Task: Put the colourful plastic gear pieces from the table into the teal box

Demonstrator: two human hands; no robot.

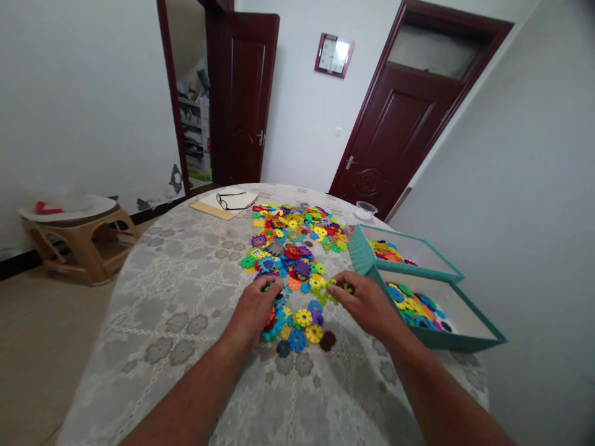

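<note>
Discs (297, 248): small notched plastic pieces, likely light and stiff, heaped from table (186, 322) centre to far edge; best pinched by rims. Left hand (255, 308) fingers curl onto discs; right hand (367, 303) pinches a yellow-green cluster (328, 290) beside the boxes (446, 337).

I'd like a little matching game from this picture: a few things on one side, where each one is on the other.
Things:
1. glasses
2. clock
3. small clear bowl
4. left hand

Places:
A. on the wall between the doors
B. on the papers at the table's far edge
C. on the colourful plastic pieces
D. on the table beyond the teal boxes

Pairs: 1-B, 2-A, 3-D, 4-C
</note>
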